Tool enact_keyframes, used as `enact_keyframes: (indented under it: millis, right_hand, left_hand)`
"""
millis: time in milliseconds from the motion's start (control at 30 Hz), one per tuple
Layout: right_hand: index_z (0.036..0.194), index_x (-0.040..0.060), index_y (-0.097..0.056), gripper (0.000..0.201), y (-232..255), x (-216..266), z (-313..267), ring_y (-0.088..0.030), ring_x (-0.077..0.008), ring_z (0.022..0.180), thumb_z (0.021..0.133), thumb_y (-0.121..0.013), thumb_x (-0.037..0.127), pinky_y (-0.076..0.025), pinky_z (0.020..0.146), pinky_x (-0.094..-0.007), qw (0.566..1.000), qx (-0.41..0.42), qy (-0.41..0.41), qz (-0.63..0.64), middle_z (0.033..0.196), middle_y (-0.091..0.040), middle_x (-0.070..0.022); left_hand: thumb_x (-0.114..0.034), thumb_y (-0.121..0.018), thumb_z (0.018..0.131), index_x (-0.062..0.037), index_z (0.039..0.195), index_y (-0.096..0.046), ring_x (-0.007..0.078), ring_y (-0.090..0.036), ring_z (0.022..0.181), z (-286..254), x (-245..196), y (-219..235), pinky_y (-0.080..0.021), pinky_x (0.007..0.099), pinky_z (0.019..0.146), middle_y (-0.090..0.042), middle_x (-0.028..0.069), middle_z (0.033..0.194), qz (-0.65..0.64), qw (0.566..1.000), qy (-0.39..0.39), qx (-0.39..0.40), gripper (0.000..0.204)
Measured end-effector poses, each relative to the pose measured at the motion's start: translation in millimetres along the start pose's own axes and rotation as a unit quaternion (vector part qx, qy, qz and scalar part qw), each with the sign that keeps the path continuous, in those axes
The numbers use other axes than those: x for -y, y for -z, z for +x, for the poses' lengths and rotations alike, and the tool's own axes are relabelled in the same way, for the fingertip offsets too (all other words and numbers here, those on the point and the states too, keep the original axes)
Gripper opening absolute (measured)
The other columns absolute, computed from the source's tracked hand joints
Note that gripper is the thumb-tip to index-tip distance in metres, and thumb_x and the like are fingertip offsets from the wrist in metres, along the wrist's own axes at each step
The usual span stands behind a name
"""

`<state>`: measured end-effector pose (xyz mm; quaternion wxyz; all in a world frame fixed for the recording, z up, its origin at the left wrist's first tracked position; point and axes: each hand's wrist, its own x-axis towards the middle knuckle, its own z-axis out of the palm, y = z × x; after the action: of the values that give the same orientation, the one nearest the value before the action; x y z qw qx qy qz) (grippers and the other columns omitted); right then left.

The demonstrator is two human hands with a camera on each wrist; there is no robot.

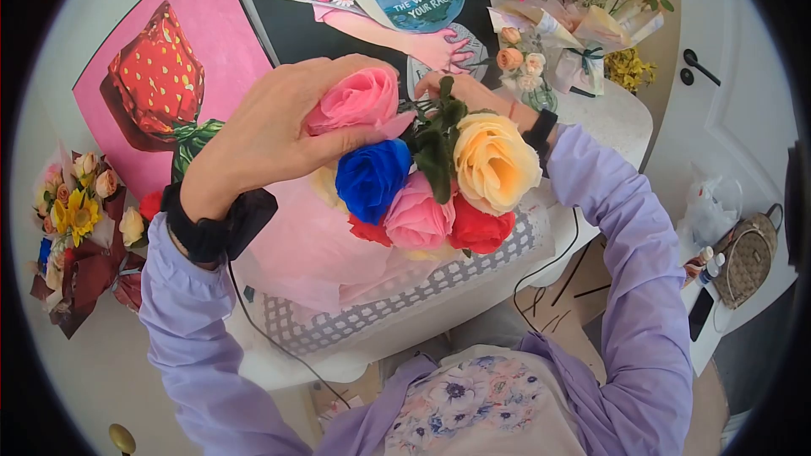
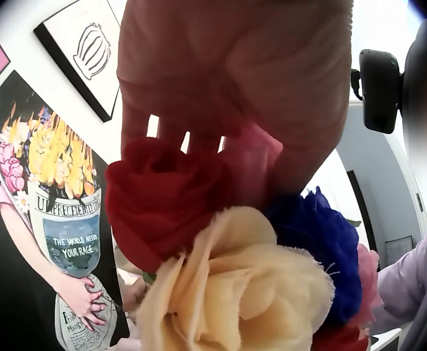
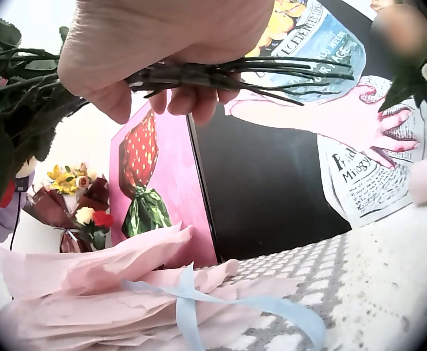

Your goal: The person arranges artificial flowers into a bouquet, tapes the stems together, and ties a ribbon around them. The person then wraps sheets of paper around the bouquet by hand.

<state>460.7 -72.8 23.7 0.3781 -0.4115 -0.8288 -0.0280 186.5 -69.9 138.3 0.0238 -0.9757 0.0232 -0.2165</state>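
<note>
My left hand [image 1: 262,122] holds a pink rose [image 1: 363,97] at its head, thumb on one side and fingers on the other. Below that hand sit a blue rose [image 1: 372,179], another pink rose [image 1: 420,213], a red rose [image 1: 483,226] and a large cream rose [image 1: 498,160]. Another red rose [image 2: 162,194] lies under my fingers in the left wrist view. My right hand [image 3: 162,44] grips the bunched green stems [image 3: 272,71], whose ends stick out past it. Green leaves [image 1: 438,148] hang among the blooms. In the head view the flowers partly hide the right hand.
Pink wrapping paper [image 1: 296,241] and a pale blue ribbon [image 3: 294,311] lie on the grey-and-white patterned cloth [image 1: 312,321]. Wrapped bouquets stand at left [image 1: 84,236] and back right [image 1: 583,34], by a glass vase [image 1: 541,100]. Paintings lean behind. Cables run from both wrists.
</note>
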Motion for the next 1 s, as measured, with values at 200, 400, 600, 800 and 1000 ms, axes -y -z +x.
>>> enact_keyframes:
  millis: [200, 400, 600, 800, 1000]
  right_hand:
    - [0.103, 0.0059, -0.047, 0.042, -5.2, -9.6, 1.3, -0.056, -0.0295, 0.084, 0.070, -0.064, 0.026, -0.043, 0.071, -0.0370, 0.993, -0.050, 0.020, -0.101, 0.088, -0.056, -0.0129]
    - [0.106, 0.0084, -0.047, 0.043, -11.3, -3.5, 2.7, -0.057, -0.0312, 0.078, 0.067, -0.063, 0.017, -0.042, 0.065, -0.0384, 0.977, -0.093, 0.017, -0.191, 0.082, -0.058, -0.0121]
    - [0.085, 0.0088, -0.059, 0.018, -7.7, -9.4, 4.9, -0.057, -0.0312, 0.063, 0.071, -0.064, 0.019, -0.041, 0.055, -0.0389, 0.976, -0.090, 0.008, -0.200, 0.066, -0.059, -0.0124]
    - [0.074, 0.0092, -0.058, 0.011, -2.7, -14.4, 1.6, -0.056, -0.0305, 0.066, 0.065, -0.063, 0.015, -0.042, 0.058, -0.0366, 0.973, -0.081, -0.015, -0.217, 0.066, -0.057, -0.0094]
    - [0.071, 0.0104, -0.060, 0.009, -2.3, -5.2, 2.3, -0.056, -0.0295, 0.061, 0.068, -0.064, 0.018, -0.040, 0.056, -0.0387, 0.958, -0.134, 0.013, -0.253, 0.060, -0.057, -0.0096]
  left_hand:
    - [-0.025, -0.061, 0.078, -0.0009, 0.107, -0.053, 0.0185, -0.057, 0.069, -3.3, 2.7, -25.5, -0.046, 0.0305, 0.063, -0.060, 0.0116, 0.082, -0.139, 0.977, 0.137, -0.084, 0.038]
    - [-0.016, -0.060, 0.082, 0.0019, 0.106, -0.052, 0.0106, -0.054, 0.082, -0.7, -12.7, -31.8, -0.046, 0.0249, 0.066, -0.057, 0.0062, 0.095, -0.254, 0.917, 0.291, -0.104, 0.031]
    - [-0.016, -0.061, 0.078, -0.0015, 0.107, -0.052, 0.0257, -0.050, 0.099, -3.6, -17.6, -29.9, -0.037, 0.0376, 0.088, -0.055, 0.0125, 0.102, -0.022, 0.994, 0.083, -0.069, 0.034]
    - [-0.037, -0.064, 0.072, -0.0047, 0.115, -0.050, 0.0292, -0.033, 0.122, -14.3, -15.7, -30.6, -0.013, 0.0446, 0.105, -0.050, 0.0117, 0.116, 0.077, 0.996, 0.009, -0.039, 0.055]
    - [-0.040, -0.058, 0.076, -0.0054, 0.113, -0.052, 0.0289, -0.034, 0.122, -13.1, -25.0, -13.7, -0.010, 0.0483, 0.105, -0.054, 0.0091, 0.113, 0.119, 0.993, 0.001, 0.013, 0.051]
